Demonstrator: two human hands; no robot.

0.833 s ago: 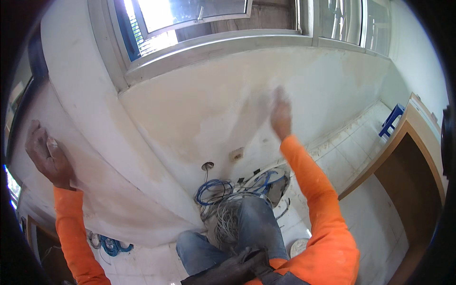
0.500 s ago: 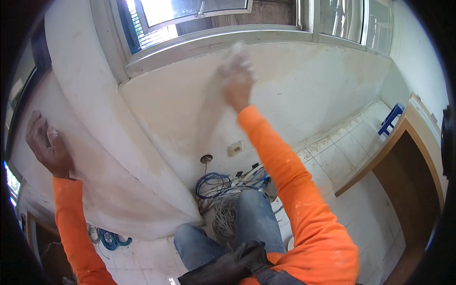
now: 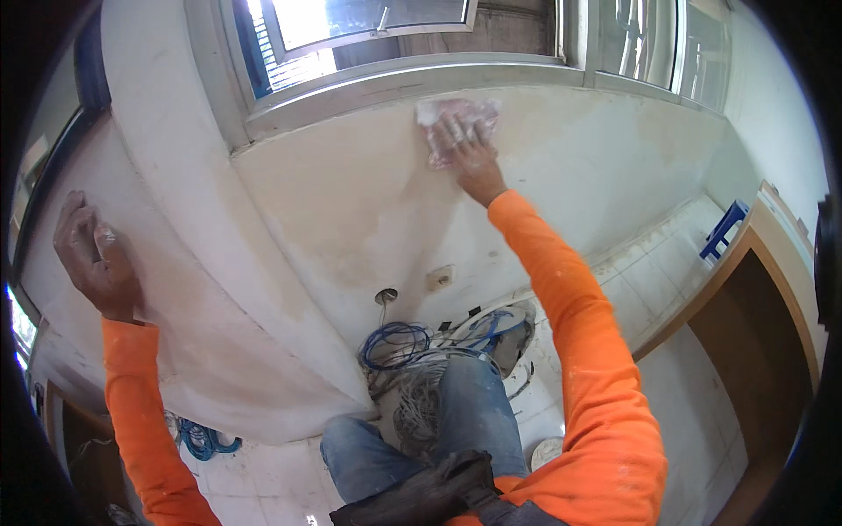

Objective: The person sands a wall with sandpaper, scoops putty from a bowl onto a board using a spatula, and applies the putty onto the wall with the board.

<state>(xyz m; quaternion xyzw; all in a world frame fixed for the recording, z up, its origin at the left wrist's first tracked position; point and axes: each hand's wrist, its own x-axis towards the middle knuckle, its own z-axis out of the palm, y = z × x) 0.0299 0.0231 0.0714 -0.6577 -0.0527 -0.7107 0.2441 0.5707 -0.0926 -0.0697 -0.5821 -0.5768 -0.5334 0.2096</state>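
Note:
My right hand [image 3: 467, 149] presses a pale pinkish sanding sheet [image 3: 456, 118] flat against the plastered wall [image 3: 351, 202], just under the window sill [image 3: 412, 83]. The orange sleeve stretches up to it from the lower right. My left hand [image 3: 92, 259] rests with its fingers curled against the white wall column [image 3: 175, 219] at the far left, holding nothing that I can see. White dust covers both hands.
Below the wall lies a tangle of blue and grey cables [image 3: 412, 351] beside a wall socket box [image 3: 438, 279]. More blue cable [image 3: 202, 437] lies at the lower left. A wooden door frame [image 3: 754, 280] and a blue stool [image 3: 724, 230] stand to the right on the tiled floor.
My right hand has swept the sanding sheet from the lower right of the wall up and left, then a little back right, to just under the sill. The left hand has stayed put.

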